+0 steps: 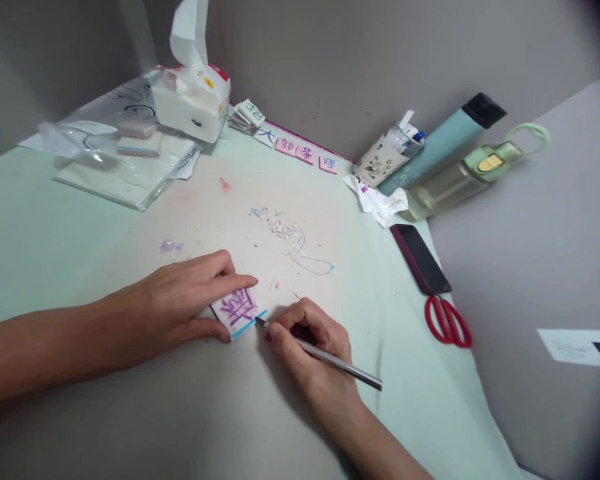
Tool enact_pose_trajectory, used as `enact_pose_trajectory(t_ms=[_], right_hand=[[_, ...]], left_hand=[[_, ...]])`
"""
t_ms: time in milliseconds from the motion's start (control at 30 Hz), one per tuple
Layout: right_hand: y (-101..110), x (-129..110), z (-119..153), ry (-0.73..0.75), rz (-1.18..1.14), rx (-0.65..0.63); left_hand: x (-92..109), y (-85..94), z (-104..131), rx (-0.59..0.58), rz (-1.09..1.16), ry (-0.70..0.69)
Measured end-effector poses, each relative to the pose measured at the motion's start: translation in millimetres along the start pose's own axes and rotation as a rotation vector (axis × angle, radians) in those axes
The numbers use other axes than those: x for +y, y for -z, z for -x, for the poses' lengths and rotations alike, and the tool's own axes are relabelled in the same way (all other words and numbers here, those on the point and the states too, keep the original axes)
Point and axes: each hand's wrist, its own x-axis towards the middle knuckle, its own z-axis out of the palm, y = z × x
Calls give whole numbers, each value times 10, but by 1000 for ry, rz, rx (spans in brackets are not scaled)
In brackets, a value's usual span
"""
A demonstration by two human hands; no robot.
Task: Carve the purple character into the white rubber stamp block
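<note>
My left hand (187, 297) pinches a small pale block (239, 307) between thumb and fingers, flat on the table. Purple strokes form a character on its top, and a light blue layer shows along its near edge. In my right hand (313, 347) is a slim silver craft knife (337, 363), held like a pen. Its blade tip touches the block's right edge by the blue strip. Beyond the hands lie thin curled shavings (283, 228) and a long pale blue sliver (313, 265).
A tissue box (193, 107) and bagged sheets (110, 177) stand at back left. Character tiles (305, 153) line the back edge. A pen cup (385, 160), bottles (455, 180), crumpled tissue (380, 203), phone (423, 260) and red scissors (447, 323) are to the right.
</note>
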Motion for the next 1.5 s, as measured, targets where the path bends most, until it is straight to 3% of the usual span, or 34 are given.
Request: enact_pose_trajectory(t_ms=[400, 667, 867, 1033, 1200, 1500], right_hand=[[-4, -35, -14, 7, 5, 38], [26, -48, -51, -56, -27, 34], [31, -58, -65, -91, -40, 45], [9, -33, -47, -59, -24, 37], [-15, -35, -39, -25, -28, 51], [-16, -21, -49, 2, -23, 58]], left_hand=[[119, -111, -19, 106, -225, 22], [11, 32, 6, -3, -9, 0], [153, -62, 6, 51, -97, 66], [207, -41, -19, 20, -66, 125], [192, -54, -89, 131, 3, -11], [210, -113, -166, 118, -127, -205]])
